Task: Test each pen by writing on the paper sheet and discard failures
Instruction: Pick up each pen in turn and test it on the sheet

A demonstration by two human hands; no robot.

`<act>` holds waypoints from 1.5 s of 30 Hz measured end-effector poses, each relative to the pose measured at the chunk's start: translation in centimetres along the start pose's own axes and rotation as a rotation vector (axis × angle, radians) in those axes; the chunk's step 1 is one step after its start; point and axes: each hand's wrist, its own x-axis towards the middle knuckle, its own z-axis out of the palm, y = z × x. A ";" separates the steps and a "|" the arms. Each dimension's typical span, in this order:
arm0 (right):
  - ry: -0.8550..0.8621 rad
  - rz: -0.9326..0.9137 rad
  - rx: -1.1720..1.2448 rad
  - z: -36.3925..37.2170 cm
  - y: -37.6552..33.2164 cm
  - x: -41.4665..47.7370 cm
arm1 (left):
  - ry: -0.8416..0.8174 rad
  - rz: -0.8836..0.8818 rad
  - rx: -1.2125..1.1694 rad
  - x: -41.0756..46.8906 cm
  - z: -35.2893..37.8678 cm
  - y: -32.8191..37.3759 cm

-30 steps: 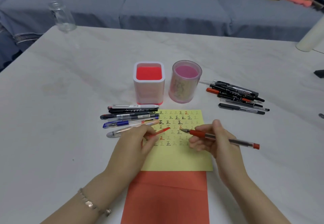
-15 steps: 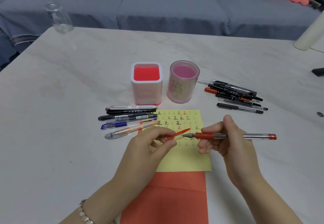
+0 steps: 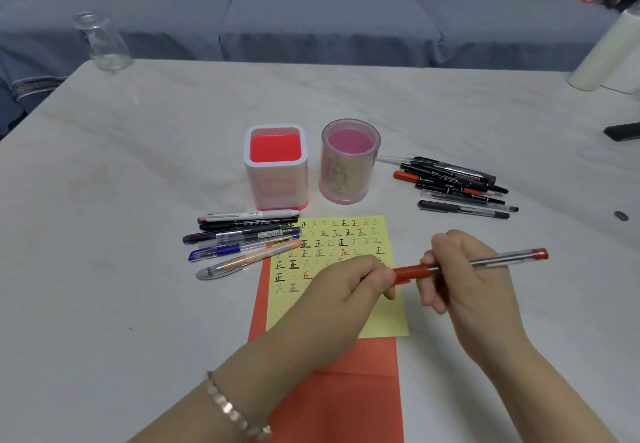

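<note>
We hold a red pen [image 3: 467, 264] level above the yellow paper sheet [image 3: 349, 245]: clear barrel, red end plug, red sleeve at the front. Our right hand [image 3: 471, 280] wraps the barrel in a closed grip; our left hand [image 3: 349, 286] pinches the red cap [image 3: 403, 273] over the tip. Rows of written characters fill the sheet's upper part. The square holder [image 3: 276, 165] and the round pink cup [image 3: 349, 162] stand on the surface [image 3: 138, 165], no pens showing inside either.
</note>
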 end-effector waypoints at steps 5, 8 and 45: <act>-0.219 0.003 -0.109 -1.7 0.3 1.1 | -0.285 -0.205 -0.270 1.1 -0.6 0.6; -0.369 0.051 -0.301 -2.3 1.4 2.8 | 0.022 -0.070 0.013 1.7 -0.7 -1.2; -0.196 -0.790 -0.896 1.4 1.1 1.4 | 0.260 0.174 0.777 -1.5 -3.3 -3.3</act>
